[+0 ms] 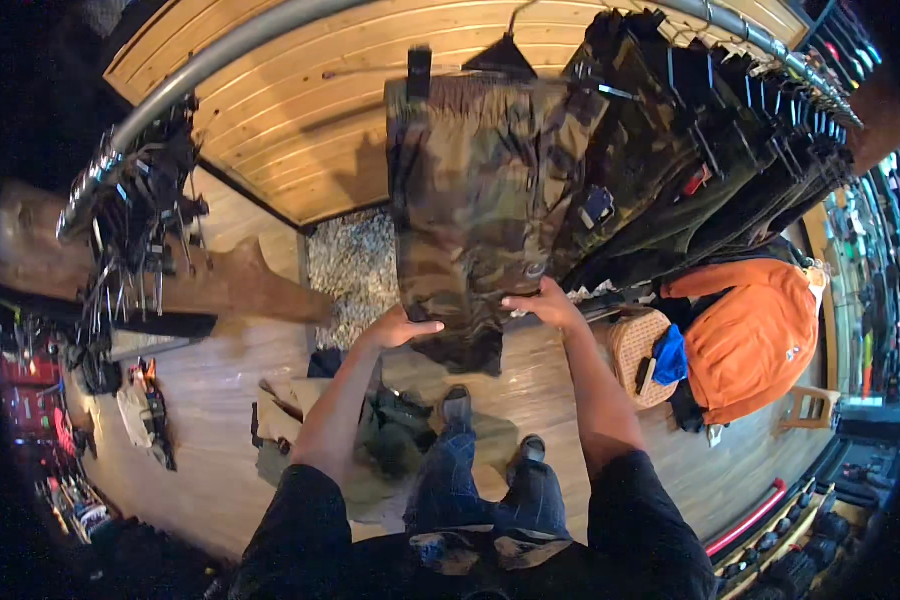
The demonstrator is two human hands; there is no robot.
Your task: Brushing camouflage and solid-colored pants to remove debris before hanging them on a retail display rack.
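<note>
The camo pants (470, 220), brown, green and black, with a gathered waist and rumpled hem, hang from a clip hanger (470, 72) under the rail (240, 42); I see the left hand (395, 328) and right hand (550, 303) each pinching a lower edge, thumb in front. Dark clothes (680, 170) along the rail's right stretch crowd one side, while wooden wall (290, 130) separates the pants from hangers (135, 210) at its left end. Below the rail, open floor (535, 370) shows between pants and stool (638, 352).

One held garment (470, 215), two shoes (457, 403)
</note>
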